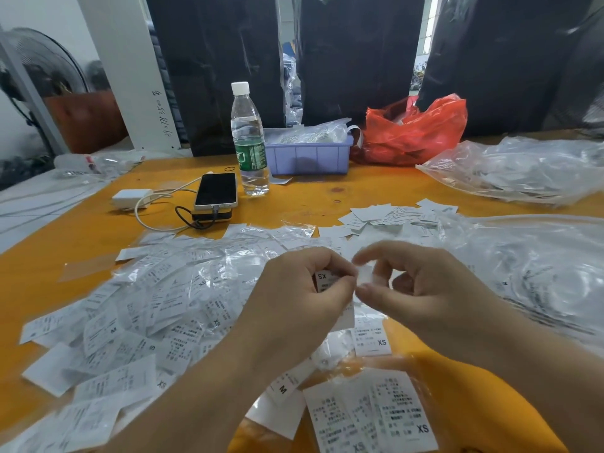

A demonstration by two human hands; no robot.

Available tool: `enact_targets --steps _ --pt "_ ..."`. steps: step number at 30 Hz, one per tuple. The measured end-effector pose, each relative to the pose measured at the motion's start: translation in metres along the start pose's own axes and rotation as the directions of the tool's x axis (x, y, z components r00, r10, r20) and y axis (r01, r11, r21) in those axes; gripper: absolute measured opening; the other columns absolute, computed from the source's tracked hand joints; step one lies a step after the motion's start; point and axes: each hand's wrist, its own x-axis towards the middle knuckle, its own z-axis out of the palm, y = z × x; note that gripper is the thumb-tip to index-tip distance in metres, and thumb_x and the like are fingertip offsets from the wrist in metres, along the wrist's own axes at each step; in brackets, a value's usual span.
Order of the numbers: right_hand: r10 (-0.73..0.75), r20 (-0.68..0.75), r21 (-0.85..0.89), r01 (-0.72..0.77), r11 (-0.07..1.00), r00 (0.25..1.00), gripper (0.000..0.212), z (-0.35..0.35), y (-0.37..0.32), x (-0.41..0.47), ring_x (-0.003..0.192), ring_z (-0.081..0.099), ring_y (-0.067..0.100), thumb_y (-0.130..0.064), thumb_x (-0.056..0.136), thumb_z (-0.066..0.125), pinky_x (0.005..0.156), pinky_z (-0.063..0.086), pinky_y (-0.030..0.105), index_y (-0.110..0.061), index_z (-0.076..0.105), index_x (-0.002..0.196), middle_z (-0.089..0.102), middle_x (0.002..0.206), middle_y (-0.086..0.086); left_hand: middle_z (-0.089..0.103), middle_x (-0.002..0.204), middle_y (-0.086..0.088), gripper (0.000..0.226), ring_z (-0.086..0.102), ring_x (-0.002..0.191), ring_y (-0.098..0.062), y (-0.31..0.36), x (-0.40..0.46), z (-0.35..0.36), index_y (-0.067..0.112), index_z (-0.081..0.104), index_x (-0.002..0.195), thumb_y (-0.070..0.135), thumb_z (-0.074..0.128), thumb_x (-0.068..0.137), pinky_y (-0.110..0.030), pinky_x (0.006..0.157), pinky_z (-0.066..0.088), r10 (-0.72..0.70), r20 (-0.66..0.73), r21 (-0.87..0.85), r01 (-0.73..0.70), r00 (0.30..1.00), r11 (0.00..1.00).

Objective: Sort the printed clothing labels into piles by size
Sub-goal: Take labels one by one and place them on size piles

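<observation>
The label (pixel 324 278) pinched in the left hand (pixel 300 299) reads "XS". A label (pixel 372 342) lying just below the hands reads "XS", as does the nearest stack (pixel 385 416). One label (pixel 283 385) near the left wrist reads "M", another (pixel 104 333) in the loose heap "M". The finer print is unreadable.

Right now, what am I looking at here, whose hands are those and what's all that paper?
One picture, from a camera worn on a person's head, looking down at their own hands. The left hand pinches a small printed label marked XS; the right hand pinches something pale and blurred beside it. The orange table is strewn with loose labels and clear bags. Farther back stand a bottle, a phone, a purple tray and a red bag.
</observation>
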Motion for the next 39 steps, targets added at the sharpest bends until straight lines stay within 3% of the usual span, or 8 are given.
enact_targets --steps 3,8,14,17,21,25,32,39 --pt "-0.001 -0.02 0.001 0.001 1.0 1.0 0.015 0.003 -0.001 0.0 0.042 0.033 0.01 -0.021 0.091 0.064 0.044 0.028 0.026 -0.025 0.072 0.08 0.052 0.053 -0.01 0.069 0.077 0.013 0.011 0.065 0.067 -0.006 0.001 0.0 -0.001 0.035 0.072 0.086 0.024 0.069 0.087 -0.017 0.053 0.05 0.018 0.015 -0.047 -0.018 1.0 0.999" --pt "0.126 -0.092 0.241 -0.1 0.965 0.988 0.015 -0.004 -0.001 0.007 0.037 0.041 0.003 -0.018 0.085 0.07 0.039 0.03 0.008 -0.013 0.072 0.071 0.053 0.049 -0.01 0.065 0.084 0.015 0.026 0.067 0.076 -0.002 -0.003 0.005 -0.007 0.044 0.064 0.104 0.022 0.066 0.091 -0.011 0.058 0.05 -0.048 -0.036 -0.209 0.04 0.998 0.977" --pt "0.26 0.153 0.629 -0.297 0.718 0.953 0.031 -0.005 -0.001 0.008 0.04 0.016 0.011 -0.035 0.065 0.076 0.037 0.02 0.017 -0.007 0.062 0.069 0.027 0.048 -0.001 0.065 0.091 0.013 0.037 0.062 0.071 -0.016 -0.002 0.008 -0.01 0.047 0.059 0.107 0.012 0.058 0.096 -0.045 0.061 0.059 -0.066 -0.188 -0.234 0.02 0.98 0.972" --pt "0.189 0.283 0.704 -0.337 0.625 0.94 0.025 -0.003 0.0 0.006 0.044 0.018 0.011 -0.03 0.07 0.084 0.038 0.021 0.018 -0.011 0.068 0.069 0.025 0.056 0.002 0.067 0.09 0.011 0.036 0.064 0.075 -0.007 -0.002 0.007 -0.008 0.045 0.056 0.107 0.011 0.06 0.094 -0.033 0.063 0.06 -0.04 -0.207 -0.242 -0.012 0.978 0.97" --pt "0.109 0.402 0.719 -0.387 0.578 0.909 0.037 0.002 0.002 0.003 0.041 0.028 0.006 -0.035 0.059 0.092 0.038 0.023 0.018 -0.009 0.072 0.077 0.037 0.057 0.003 0.07 0.088 0.007 0.036 0.066 0.077 -0.006 0.001 0.005 -0.004 0.04 0.058 0.107 0.007 0.064 0.091 -0.014 0.064 0.052 -0.012 -0.18 -0.292 -0.042 0.984 0.955" --pt "0.13 0.37 0.748 -0.378 0.545 0.92 0.04 0.007 0.002 0.003 0.039 0.024 0.008 -0.032 0.055 0.094 0.037 0.024 0.016 -0.008 0.074 0.081 0.032 0.058 0.008 0.073 0.088 0.005 0.027 0.069 0.083 -0.009 0.003 0.004 -0.003 0.031 0.067 0.101 0.008 0.067 0.089 -0.018 0.071 0.053 -0.021 -0.127 -0.328 -0.022 0.992 0.944" --pt "0.173 0.253 0.715 -0.305 0.63 0.952 0.027 0.006 0.002 0.003 0.042 0.017 0.013 -0.031 0.06 0.086 0.04 0.022 0.017 -0.011 0.076 0.076 0.033 0.064 0.013 0.067 0.098 0.021 0.02 0.06 0.093 0.007 0.003 0.004 -0.006 0.038 0.065 0.1 0.051 0.058 0.086 -0.006 0.071 0.044 -0.119 -0.143 -0.262 0.079 0.982 0.962" --pt "0.146 0.355 0.631 -0.352 0.691 0.923 0.038 0.006 0.0 0.001 0.04 0.023 0.01 -0.025 0.07 0.082 0.039 0.023 0.019 0.006 0.069 0.088 0.037 0.047 -0.003 0.063 0.103 0.023 0.022 0.063 0.097 -0.003 0.008 0.004 -0.003 0.026 0.075 0.08 0.045 0.065 0.073 -0.039 0.087 0.054 -0.092 0.04 -0.19 0.098 0.995 0.977"
